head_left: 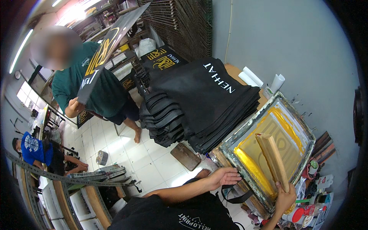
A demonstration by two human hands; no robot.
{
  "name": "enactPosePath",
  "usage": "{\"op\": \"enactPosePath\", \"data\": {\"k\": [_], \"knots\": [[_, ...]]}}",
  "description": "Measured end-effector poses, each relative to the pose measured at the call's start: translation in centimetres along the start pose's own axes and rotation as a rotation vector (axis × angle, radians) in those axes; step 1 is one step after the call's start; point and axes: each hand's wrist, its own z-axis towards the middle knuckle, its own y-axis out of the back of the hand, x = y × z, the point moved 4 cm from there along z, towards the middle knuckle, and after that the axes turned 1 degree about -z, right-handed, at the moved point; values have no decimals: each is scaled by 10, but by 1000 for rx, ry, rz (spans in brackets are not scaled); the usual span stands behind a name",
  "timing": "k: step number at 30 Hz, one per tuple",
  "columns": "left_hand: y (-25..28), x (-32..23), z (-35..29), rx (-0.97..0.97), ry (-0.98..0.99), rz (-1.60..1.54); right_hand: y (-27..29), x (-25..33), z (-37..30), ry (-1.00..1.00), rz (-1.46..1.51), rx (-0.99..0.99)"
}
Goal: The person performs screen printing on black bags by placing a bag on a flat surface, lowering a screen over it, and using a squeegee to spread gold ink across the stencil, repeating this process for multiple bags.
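Note:
A wooden squeegee (276, 161) stands tilted on a screen-printing frame (229, 147), its lower end in my right hand (285, 197), which is closed around it. Yellow ink (251, 170) lies thick along the near left side of the mesh, and yellow also streaks the far side. My left hand (224, 179) is at the frame's near left edge with its fingers stretched out and nothing visible in them. Just below that hand, a black fabric strap (237, 198) hangs over the edge of the bench. What lies under the frame is hidden.
Stacked black fabric bags (214, 96) with white lettering sit left of the frame. Paper rolls (251, 76) lean by the wall. Bottles and jars (306, 211) crowd the lower right. A co-worker (99, 88) holds a black printed sheet (109, 50); another person (38, 151) is at far left.

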Motion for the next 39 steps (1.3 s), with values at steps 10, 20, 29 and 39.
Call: {"op": "enactPosePath", "data": {"k": [10,20,29,39], "knots": [[1,-1,2,-22,6,1,0,-6,-1,15,12,-25],[-2,-2,-3,-9,-8,2,-2,-14,0,-22,35,1],[8,7,6,41,-26,5,-7,-22,1,-42,166,-2],[13,8,8,69,-4,-25,-4,-4,7,-21,49,7]]}}
